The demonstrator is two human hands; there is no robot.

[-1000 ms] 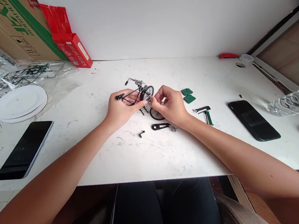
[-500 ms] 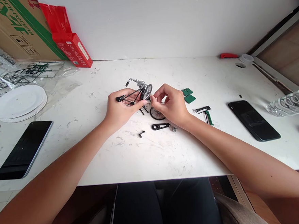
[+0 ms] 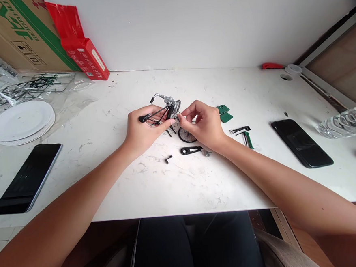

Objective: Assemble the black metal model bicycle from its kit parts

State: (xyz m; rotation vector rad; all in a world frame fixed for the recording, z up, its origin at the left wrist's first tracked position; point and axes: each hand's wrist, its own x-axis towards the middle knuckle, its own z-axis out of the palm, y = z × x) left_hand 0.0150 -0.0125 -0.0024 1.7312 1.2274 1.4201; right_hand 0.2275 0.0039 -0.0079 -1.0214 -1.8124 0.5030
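Note:
A small model bicycle (image 3: 168, 100) with a black frame, black saddle and silver handlebar is held tilted above the table. My left hand (image 3: 143, 130) is closed round its lower side, thumb by the wheel. With thumb and forefinger pinched, my right hand (image 3: 206, 125) grips a silver part at the edge of the bicycle's front wheel; the fingertips partly hide it. Beneath the hands lie a loose spoked wheel (image 3: 184, 138) and thin black parts (image 3: 173, 129). Closer to me are a black chain guard (image 3: 191, 150), a small black crank-like piece (image 3: 168, 159) and a tiny grey part (image 3: 208, 153).
Right of my hands lie green plates (image 3: 226, 117) and a green strut-like piece (image 3: 249, 140). Phones lie at left (image 3: 28, 178) and right (image 3: 302, 143). Paper plates (image 3: 21, 120), plastic sprues (image 3: 40, 84) and a red packet (image 3: 89, 60) stand at the back left; a clear bottle (image 3: 346, 121) is far right.
Both hands keep almost the same pose on the bicycle. The whole view shifts very slightly; the loose parts on the table stay where they were.

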